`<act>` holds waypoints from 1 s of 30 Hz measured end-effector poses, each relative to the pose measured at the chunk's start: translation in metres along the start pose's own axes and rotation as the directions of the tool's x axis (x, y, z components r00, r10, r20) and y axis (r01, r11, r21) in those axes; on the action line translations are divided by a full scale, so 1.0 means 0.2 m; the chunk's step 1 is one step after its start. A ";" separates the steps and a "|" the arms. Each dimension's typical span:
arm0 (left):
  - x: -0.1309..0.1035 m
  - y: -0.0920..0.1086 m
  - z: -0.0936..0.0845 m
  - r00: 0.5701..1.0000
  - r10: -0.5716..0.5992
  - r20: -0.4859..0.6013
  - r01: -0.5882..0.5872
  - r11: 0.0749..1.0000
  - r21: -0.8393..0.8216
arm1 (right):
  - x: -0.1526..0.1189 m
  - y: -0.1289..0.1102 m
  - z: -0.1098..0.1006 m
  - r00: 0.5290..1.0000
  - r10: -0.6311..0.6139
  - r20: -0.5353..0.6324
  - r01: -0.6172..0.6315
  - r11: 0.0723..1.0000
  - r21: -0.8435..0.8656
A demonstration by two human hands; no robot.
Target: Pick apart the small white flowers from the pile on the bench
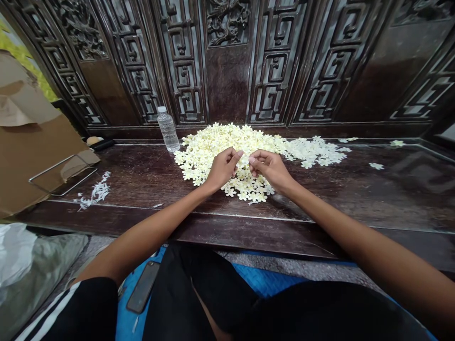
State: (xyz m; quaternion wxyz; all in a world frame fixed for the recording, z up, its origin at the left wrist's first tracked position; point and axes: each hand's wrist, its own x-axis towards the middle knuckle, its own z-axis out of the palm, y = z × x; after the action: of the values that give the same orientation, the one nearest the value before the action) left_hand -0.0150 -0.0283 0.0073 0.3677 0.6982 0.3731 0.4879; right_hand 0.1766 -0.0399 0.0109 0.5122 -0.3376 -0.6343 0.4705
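Note:
A large heap of small pale-yellow, five-petalled artificial-looking flowers [216,142] lies on the dark wooden bench. Over its front part, my left hand [224,166] is closed, thumb and forefinger pinched together. Facing it a short gap away, my right hand [268,168] is also closed in a pinch. Whatever sits between the fingertips of either hand blends with the flowers behind, so I cannot make it out. Whiter flowers [314,151] spread in a thinner layer to the right of the heap.
A clear water bottle [168,130] stands left of the heap. Farther left are thin white strips [97,192], a wire frame [64,175] and a cardboard box [39,156]. A carved wooden panel [227,80] rises behind the bench [355,199]. A phone [143,287] lies below on blue material.

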 end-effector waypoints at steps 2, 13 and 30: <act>0.00 -0.01 0.00 1.000 -0.012 0.002 0.012 1.000 -0.011 | 0.00 0.00 -0.01 0.999 0.010 -0.034 -0.010 1.000 0.000; 0.02 -0.03 -0.02 0.991 -0.127 0.034 0.129 0.991 -0.047 | 0.06 0.03 -0.14 0.932 0.208 -0.295 -0.158 0.970 0.185; 0.01 -0.03 -0.01 0.988 -0.140 0.059 0.145 0.985 -0.092 | 0.01 -0.02 -0.05 0.981 0.192 0.028 -0.189 0.979 -0.083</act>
State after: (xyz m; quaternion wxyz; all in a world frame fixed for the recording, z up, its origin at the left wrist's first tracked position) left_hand -0.0166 -0.0235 0.0033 0.4445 0.6635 0.3886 0.4595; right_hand 0.1860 -0.0378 0.0163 0.4396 -0.4084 -0.6264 0.4976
